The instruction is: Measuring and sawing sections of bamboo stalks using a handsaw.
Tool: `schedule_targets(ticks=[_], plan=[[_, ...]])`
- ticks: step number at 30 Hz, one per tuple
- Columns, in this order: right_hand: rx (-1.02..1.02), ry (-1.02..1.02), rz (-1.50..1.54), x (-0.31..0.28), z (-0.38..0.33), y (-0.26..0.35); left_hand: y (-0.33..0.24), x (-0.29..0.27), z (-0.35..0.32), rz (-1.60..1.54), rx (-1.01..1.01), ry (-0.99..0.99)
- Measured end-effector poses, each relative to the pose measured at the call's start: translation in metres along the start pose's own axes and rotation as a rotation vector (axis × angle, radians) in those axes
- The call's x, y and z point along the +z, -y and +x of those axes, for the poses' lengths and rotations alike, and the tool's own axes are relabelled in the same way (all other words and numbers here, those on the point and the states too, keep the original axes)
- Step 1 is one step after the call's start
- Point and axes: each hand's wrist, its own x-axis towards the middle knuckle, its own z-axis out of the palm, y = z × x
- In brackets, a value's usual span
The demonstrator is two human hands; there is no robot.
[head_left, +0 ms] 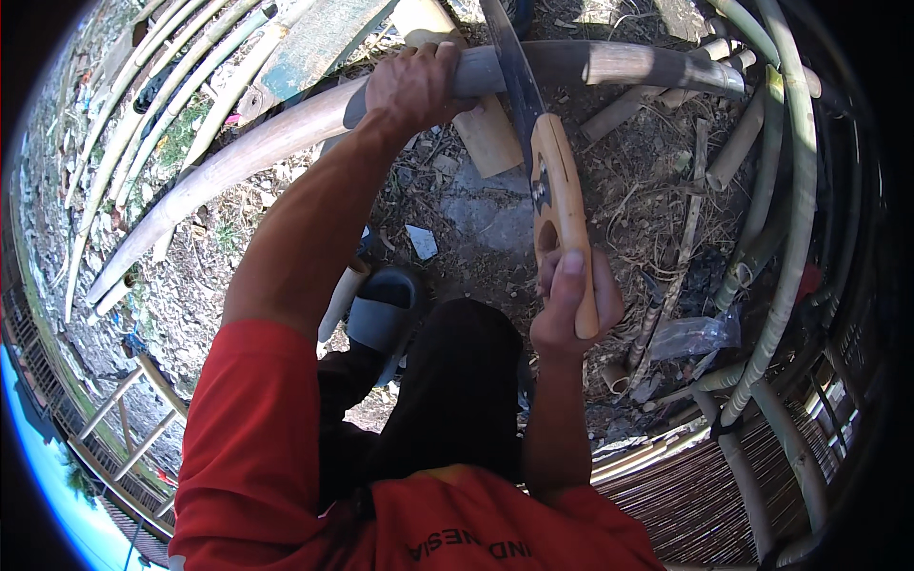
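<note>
Your left hand point(419, 86) clamps the bamboo pole point(286, 133) lying crosswise — your right hand point(571, 309) grips the saw point(557, 200), blade square across it.

1. The left hand point(419, 86) grips a long bamboo pole point(286, 133) that runs across the top of the view from lower left to upper right.
2. The right hand point(571, 309) is closed around the pale wooden handle of a handsaw point(557, 205).
3. The saw's dark blade point(514, 67) crosses the pole just beside the left hand.
4. A short wooden block point(486, 138) lies under the pole.
5. A sandalled foot point(386, 309) stands on dirt ground point(476, 219) littered with bamboo offcuts.
6. More bamboo poles point(795, 190) curve along the right edge.
</note>
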Motion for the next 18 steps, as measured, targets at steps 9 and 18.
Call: schedule_targets(ticks=[9,18], plan=[[-0.007,-0.035,-0.001,-0.048,-0.066,-0.001,-0.006,-0.015,-0.002,-0.012,-0.042,0.05],[-0.086,0.013,-0.038,-0.056,-0.073,-0.015,-0.003,-0.008,-0.002,0.003,-0.029,0.1]])
